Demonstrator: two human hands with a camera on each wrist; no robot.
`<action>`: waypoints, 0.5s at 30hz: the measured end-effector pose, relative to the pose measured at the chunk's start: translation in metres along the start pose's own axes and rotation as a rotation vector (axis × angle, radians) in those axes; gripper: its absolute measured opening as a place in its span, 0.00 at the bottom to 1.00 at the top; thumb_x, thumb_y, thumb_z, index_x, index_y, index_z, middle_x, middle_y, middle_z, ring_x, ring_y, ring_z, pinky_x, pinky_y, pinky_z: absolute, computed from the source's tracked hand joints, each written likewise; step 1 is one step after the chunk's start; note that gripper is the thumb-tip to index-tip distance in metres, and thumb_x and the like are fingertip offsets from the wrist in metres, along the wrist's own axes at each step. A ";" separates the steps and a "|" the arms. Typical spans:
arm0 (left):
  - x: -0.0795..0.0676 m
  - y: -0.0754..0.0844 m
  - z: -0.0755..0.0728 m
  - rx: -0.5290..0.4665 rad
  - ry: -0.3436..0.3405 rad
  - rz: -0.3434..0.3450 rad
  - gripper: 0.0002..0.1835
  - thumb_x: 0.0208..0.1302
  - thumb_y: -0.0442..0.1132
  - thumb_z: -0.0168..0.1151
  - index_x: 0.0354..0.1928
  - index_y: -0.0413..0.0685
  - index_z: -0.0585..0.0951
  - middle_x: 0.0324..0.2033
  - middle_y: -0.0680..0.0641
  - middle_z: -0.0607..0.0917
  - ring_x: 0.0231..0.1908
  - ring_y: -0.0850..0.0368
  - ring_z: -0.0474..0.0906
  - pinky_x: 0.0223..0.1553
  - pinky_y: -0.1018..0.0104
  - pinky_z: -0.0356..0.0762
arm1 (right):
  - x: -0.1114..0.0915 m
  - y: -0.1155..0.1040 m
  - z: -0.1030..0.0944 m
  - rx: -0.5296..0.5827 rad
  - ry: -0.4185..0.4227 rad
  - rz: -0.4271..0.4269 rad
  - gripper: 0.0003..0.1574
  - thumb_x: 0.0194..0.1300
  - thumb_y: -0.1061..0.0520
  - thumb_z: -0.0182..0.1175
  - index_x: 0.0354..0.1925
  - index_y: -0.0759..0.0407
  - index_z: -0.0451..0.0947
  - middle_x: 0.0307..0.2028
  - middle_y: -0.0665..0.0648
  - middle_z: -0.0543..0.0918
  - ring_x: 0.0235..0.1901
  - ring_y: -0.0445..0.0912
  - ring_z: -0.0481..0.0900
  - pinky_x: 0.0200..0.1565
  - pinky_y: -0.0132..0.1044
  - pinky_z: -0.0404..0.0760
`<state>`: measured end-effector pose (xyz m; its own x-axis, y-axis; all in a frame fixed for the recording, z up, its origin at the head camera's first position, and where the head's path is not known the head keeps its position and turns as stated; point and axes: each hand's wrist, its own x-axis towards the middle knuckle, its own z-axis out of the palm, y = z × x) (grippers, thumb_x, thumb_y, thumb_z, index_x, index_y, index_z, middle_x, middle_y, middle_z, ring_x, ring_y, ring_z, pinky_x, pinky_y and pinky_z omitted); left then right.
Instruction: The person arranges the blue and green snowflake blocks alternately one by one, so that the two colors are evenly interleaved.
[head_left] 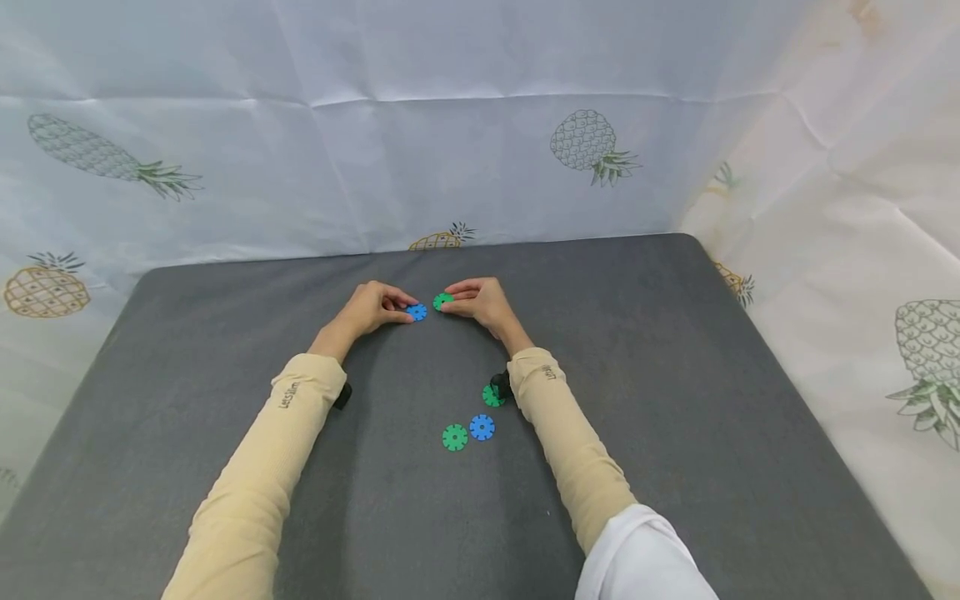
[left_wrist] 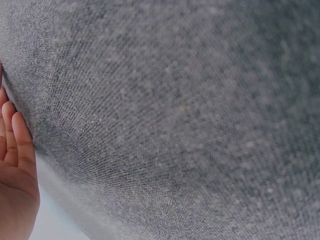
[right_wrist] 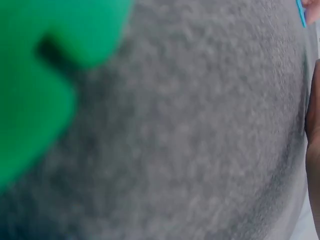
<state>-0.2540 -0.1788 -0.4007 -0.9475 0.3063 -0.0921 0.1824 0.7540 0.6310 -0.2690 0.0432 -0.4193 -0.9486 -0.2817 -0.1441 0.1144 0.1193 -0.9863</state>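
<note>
Near the far edge of the table, my left hand point(head_left: 369, 308) pinches a blue notched disc point(head_left: 417, 312) between thumb and fingers. Facing it, my right hand point(head_left: 483, 302) holds a green notched disc point(head_left: 442, 302) by its edge. A small gap separates the two discs. In the left wrist view, only part of the left hand point(left_wrist: 17, 170) shows at the left edge, its disc out of sight. At the right border of the right wrist view, a sliver of the right hand point(right_wrist: 314, 125) appears.
Closer to me lie a green disc point(head_left: 454, 437) and a blue disc point(head_left: 482, 427) side by side. Another green disc point(head_left: 492, 396) sits partly under the right wrist camera point(head_left: 501, 384). The grey table point(head_left: 637, 417) meets a pineapple-print curtain point(head_left: 480, 167) at the back.
</note>
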 end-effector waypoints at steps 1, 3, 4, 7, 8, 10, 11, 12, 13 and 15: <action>0.000 0.000 0.000 0.000 0.002 0.000 0.16 0.57 0.37 0.71 0.49 0.42 0.85 0.36 0.43 0.85 0.25 0.56 0.75 0.29 0.66 0.69 | 0.000 0.000 0.001 -0.012 0.002 0.002 0.20 0.52 0.69 0.70 0.46 0.69 0.82 0.40 0.65 0.85 0.38 0.48 0.84 0.41 0.37 0.82; 0.000 0.000 0.000 0.000 0.004 -0.003 0.16 0.57 0.37 0.70 0.48 0.42 0.85 0.36 0.43 0.85 0.25 0.57 0.74 0.28 0.66 0.69 | 0.001 0.000 0.003 -0.070 0.011 -0.007 0.19 0.52 0.68 0.71 0.45 0.68 0.83 0.40 0.64 0.85 0.38 0.48 0.84 0.40 0.36 0.81; 0.000 0.000 0.000 -0.001 0.004 -0.003 0.16 0.57 0.37 0.70 0.48 0.42 0.85 0.36 0.43 0.85 0.25 0.57 0.74 0.28 0.66 0.69 | 0.001 -0.001 0.004 -0.103 0.016 -0.012 0.19 0.52 0.67 0.71 0.44 0.67 0.83 0.39 0.64 0.85 0.38 0.48 0.84 0.40 0.36 0.81; -0.001 0.000 0.000 -0.004 0.001 0.000 0.17 0.57 0.37 0.70 0.49 0.41 0.85 0.36 0.42 0.85 0.26 0.55 0.75 0.29 0.65 0.69 | 0.001 -0.001 0.005 -0.215 0.029 -0.032 0.18 0.51 0.65 0.73 0.43 0.66 0.84 0.37 0.62 0.86 0.37 0.48 0.84 0.39 0.35 0.81; -0.001 0.000 0.000 -0.004 -0.001 0.001 0.17 0.57 0.37 0.70 0.49 0.41 0.85 0.36 0.42 0.85 0.26 0.54 0.75 0.29 0.65 0.69 | 0.001 -0.002 0.006 -0.258 0.034 -0.043 0.18 0.50 0.64 0.74 0.42 0.65 0.84 0.37 0.61 0.86 0.36 0.48 0.84 0.38 0.34 0.81; -0.001 0.000 0.000 -0.006 -0.001 0.004 0.17 0.57 0.37 0.70 0.49 0.41 0.85 0.36 0.42 0.85 0.27 0.54 0.76 0.29 0.66 0.70 | 0.002 -0.002 0.007 -0.323 0.038 -0.064 0.18 0.50 0.63 0.74 0.41 0.65 0.85 0.35 0.61 0.86 0.35 0.47 0.84 0.37 0.33 0.80; -0.001 0.000 0.000 -0.005 0.000 0.004 0.17 0.57 0.37 0.70 0.49 0.41 0.85 0.36 0.42 0.85 0.27 0.54 0.76 0.29 0.66 0.69 | 0.002 -0.003 0.007 -0.364 0.041 -0.078 0.18 0.50 0.62 0.74 0.41 0.65 0.85 0.35 0.60 0.86 0.34 0.47 0.83 0.37 0.33 0.80; -0.001 0.000 0.000 -0.003 0.001 0.006 0.17 0.57 0.37 0.70 0.49 0.41 0.85 0.36 0.42 0.85 0.27 0.54 0.76 0.29 0.66 0.69 | 0.002 -0.003 0.008 -0.406 0.045 -0.091 0.17 0.50 0.61 0.75 0.40 0.64 0.85 0.34 0.59 0.86 0.33 0.46 0.83 0.37 0.32 0.79; -0.001 0.000 0.000 -0.002 0.002 0.006 0.17 0.57 0.37 0.70 0.49 0.41 0.85 0.36 0.42 0.85 0.27 0.54 0.76 0.29 0.66 0.69 | 0.002 -0.004 0.008 -0.442 0.047 -0.103 0.17 0.50 0.60 0.75 0.40 0.64 0.85 0.34 0.59 0.85 0.32 0.46 0.82 0.36 0.32 0.78; -0.001 0.001 0.000 0.000 0.005 0.006 0.17 0.57 0.37 0.70 0.49 0.41 0.85 0.36 0.42 0.85 0.26 0.55 0.75 0.29 0.66 0.69 | 0.002 -0.005 0.009 -0.505 0.052 -0.124 0.16 0.50 0.59 0.75 0.39 0.63 0.86 0.33 0.58 0.85 0.32 0.46 0.80 0.36 0.32 0.77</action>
<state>-0.2526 -0.1786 -0.4004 -0.9476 0.3079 -0.0849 0.1879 0.7524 0.6313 -0.2690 0.0331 -0.4156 -0.9609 -0.2768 -0.0123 -0.1437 0.5357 -0.8321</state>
